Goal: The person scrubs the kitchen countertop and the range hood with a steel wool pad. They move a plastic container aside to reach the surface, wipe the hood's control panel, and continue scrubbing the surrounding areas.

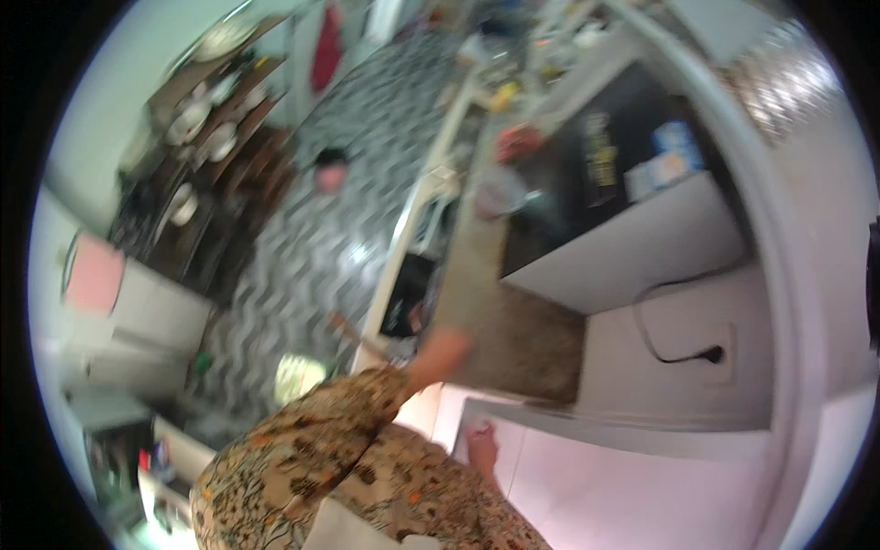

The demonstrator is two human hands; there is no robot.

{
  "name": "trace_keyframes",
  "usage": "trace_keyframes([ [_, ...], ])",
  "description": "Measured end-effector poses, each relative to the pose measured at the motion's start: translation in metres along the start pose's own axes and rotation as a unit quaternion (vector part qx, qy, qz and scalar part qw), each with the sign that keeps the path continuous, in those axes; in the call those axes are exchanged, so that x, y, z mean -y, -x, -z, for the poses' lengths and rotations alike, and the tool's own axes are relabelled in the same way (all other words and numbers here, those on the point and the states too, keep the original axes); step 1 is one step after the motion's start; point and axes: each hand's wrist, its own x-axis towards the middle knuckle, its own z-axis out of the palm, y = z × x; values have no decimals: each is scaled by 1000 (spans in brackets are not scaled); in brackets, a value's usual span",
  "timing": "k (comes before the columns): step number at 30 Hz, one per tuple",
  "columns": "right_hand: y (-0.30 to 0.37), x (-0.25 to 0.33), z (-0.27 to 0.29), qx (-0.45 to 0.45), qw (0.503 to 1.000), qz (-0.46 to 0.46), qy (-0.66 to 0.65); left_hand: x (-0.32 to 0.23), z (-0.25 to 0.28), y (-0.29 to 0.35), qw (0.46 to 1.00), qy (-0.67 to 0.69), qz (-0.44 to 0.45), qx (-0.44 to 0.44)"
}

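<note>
Brown stick [346,328]: it slants down to the right; I can't tell what it is.
Black thing [408,289]: in the white-edged gap in front of the counter. Its long side runs away from me, and the far end leans a bit right.
Left hand [445,356]: near the Black thing, by the counter's edge. I think I am reaching here. It is too blurry to tell if my fingers are apart or together.
Next move: I guess it calls for slow fingers and a good look first.
Right hand [482,446]: lower, by the white panel [587,472]. I can't tell if it grips anything.
Stone counter [527,348]: flat and brown, just past my hands.
</note>
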Motion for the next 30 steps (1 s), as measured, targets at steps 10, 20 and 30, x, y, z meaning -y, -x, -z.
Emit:
trace_keyframes([
  [10, -24, 94, -15, 95, 988, -34, 116, 22, -30, -19, 904, 136, 351, -201],
  [20, -26, 26, -67, -117, 971, 163, 132, 33, -26, -26, 914, 159, 333, -167],
  [30, -25, 20, -75, -163, 954, 209, 144, 36, -25, -20, 939, 96, 280, -173],
])
